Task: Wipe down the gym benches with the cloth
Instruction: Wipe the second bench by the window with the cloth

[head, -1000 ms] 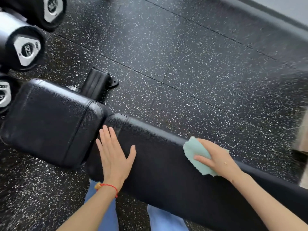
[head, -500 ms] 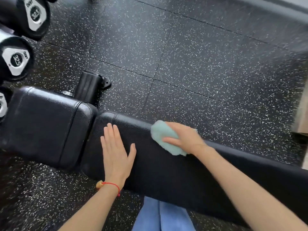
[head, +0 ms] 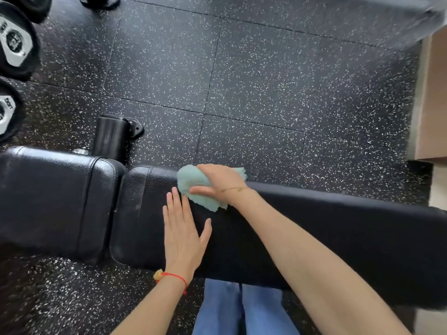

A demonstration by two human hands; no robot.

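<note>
Black rubber floor [head: 254, 76], speckled white, laid in large tiles with visible seams. Far left edge of view: dumbbell ends [head: 14, 44] with silver caps, stacked one above another; markings too blurred to read.

Bench [head: 338, 228]: black padded, two sections. Short seat pad [head: 48, 201] at left, grained leather-like cover with stitched seams. Narrow gap, then the long pad running to the right edge of view. Black frame foot [head: 113, 136] on the floor just beyond the gap.

Left hand [head: 183, 235]: flat on the long pad near its left end, palm down, fingers [head: 175, 201] extended and released, holding nothing. Red string bracelet [head: 173, 278] at the wrist, small yellowish bead on its left side.

Cloth [head: 196, 189]: pale green, bunched, lying on the long pad at its far edge, just beyond the left fingertips and close to touching them. A frayed corner sticks out past the far edge, on the right of the hand.

Right hand [head: 217, 182]: on top of the cloth, fingers clenched around it, thumb pressing the near side. Thin chain at the wrist. Forearm crosses the pad diagonally from lower right.

Blue trousers [head: 242, 308] show below the near edge. Tan surface at the far right, floor level; identity unclear.
</note>
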